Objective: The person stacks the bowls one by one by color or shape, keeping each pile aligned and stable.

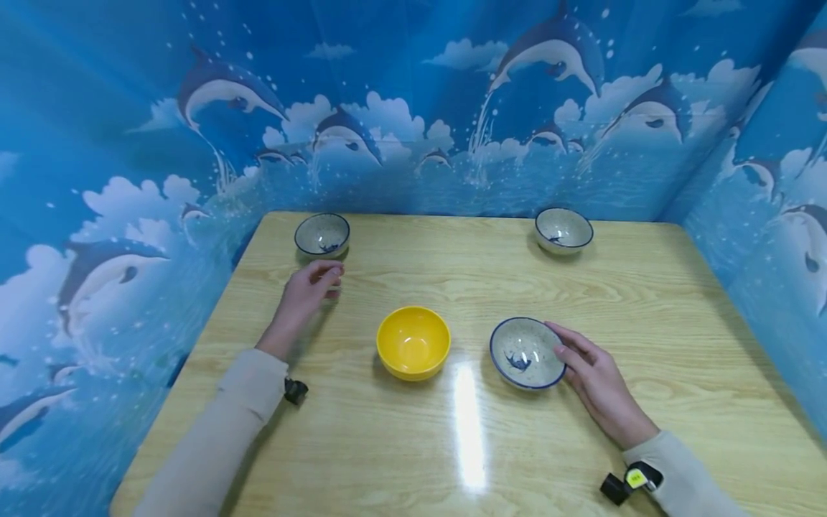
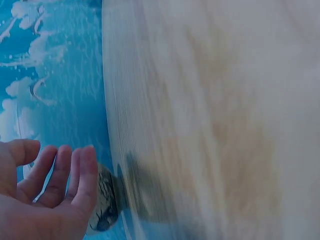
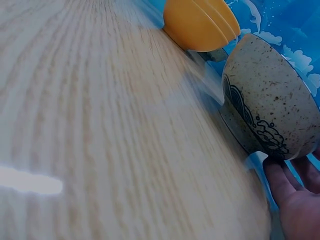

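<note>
My right hand (image 1: 601, 384) grips the right edge of a speckled grey bowl (image 1: 526, 355) with a dark blue rim, its thumb at the rim. Inside the bowl is a small blue painted figure, while the right wrist view shows a dark wave pattern on the bowl's outer wall (image 3: 272, 95). Farther left, my left hand (image 1: 310, 287) hovers just in front of a matching grey bowl (image 1: 323, 235), holding nothing. Its fingers are loosely bent in the left wrist view, overlapping that bowl (image 2: 106, 200). Between the two hands stands a yellow bowl (image 1: 413, 345).
Another blue-rimmed grey bowl (image 1: 563, 231) stands at the back right of the wood-grain table (image 1: 426, 266). A blue dolphin-printed curtain (image 1: 400, 86) hangs behind the table and along its sides. Bright glare (image 1: 469, 431) streaks the tabletop near the yellow bowl.
</note>
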{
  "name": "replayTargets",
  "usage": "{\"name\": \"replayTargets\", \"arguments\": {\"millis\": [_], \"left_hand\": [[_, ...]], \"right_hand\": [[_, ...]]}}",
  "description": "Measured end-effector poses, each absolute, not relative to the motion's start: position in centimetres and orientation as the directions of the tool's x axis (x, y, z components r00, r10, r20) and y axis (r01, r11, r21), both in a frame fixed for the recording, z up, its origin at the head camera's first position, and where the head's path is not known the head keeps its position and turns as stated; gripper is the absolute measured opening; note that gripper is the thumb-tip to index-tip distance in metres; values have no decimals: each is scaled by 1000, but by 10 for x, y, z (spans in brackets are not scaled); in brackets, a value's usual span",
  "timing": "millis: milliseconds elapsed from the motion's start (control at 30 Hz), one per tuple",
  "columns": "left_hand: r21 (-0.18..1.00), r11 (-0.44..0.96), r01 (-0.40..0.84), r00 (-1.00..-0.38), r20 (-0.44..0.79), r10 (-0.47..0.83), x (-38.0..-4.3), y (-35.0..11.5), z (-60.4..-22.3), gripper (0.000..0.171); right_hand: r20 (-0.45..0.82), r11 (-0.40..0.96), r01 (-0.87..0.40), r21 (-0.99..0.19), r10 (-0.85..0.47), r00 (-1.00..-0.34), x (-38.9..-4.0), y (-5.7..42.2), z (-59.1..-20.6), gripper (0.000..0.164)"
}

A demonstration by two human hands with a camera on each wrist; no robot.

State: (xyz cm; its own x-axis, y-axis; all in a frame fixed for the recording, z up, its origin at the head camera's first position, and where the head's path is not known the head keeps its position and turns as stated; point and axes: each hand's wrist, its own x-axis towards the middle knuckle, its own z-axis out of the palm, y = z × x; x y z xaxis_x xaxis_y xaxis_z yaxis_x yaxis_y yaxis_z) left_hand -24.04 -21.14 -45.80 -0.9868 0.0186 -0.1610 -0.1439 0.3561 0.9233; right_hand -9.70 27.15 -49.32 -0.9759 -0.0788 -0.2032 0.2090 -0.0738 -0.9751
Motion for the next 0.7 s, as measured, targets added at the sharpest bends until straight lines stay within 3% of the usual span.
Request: {"name": "replayTargets", "arguments": {"millis": [533, 700], "left_hand": [[873, 476, -102, -973, 11, -228, -276, -239, -456, 39], [854, 501, -142, -952, 21, -306, -285, -242, -454, 42]], "right_hand": [[-222, -99, 227, -969, -51, -974, -95, 269, -494, 56], [-233, -85, 237, -968, -46, -971, -95, 269, -493, 58]]}}
